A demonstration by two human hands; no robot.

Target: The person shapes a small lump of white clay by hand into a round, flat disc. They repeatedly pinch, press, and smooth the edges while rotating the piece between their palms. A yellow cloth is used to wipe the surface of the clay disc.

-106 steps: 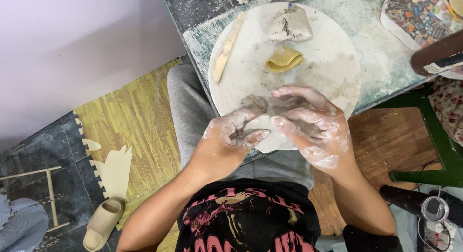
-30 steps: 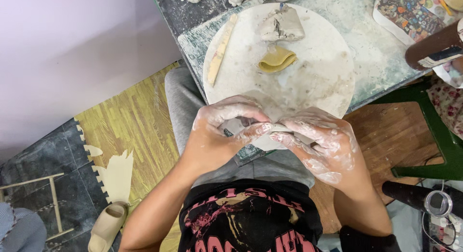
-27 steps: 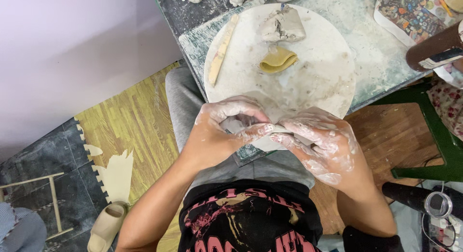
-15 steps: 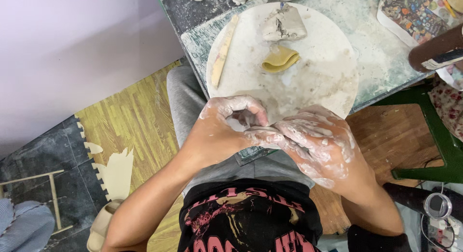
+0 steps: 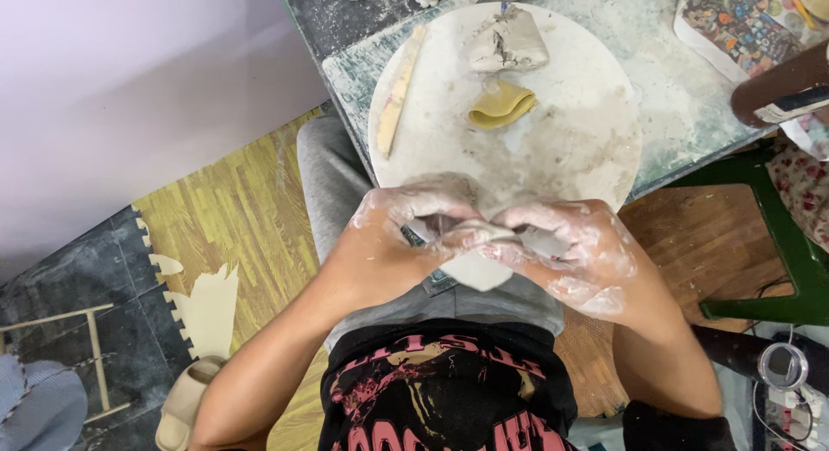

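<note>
1. Landmark: round white board, dusty with clay smears, lying on the grey worktable.
2. Left hand is at the board's near edge, on the person's left, coated in wet clay. Fingers curled in, closed on a small clay piece.
3. Right hand is at the same near edge, on the right, also clay-coated. Fingers bent in, pinching the same clay piece from the other side.
4. Both hands meet fingertip to fingertip. The clay piece sits between them, just over the board's near rim and above the lap. Its shape is mostly hidden by the fingers.
5. A pale flat wedge shows just under the hands, off the board's near edge; can't tell whether it is clay or board.
6. Grey clay lump lies on the board's far side, near the rim.
7. Folded yellow sponge lies on the board, just nearer than the lump, about mid-board.
8. Wooden stick tool lies on the board's left rim, pointing away from the person.
9. Green stool frame stands to the right of the board, lower down.
10. Beige slipper lies on the floor, well left of and below the board.
</note>
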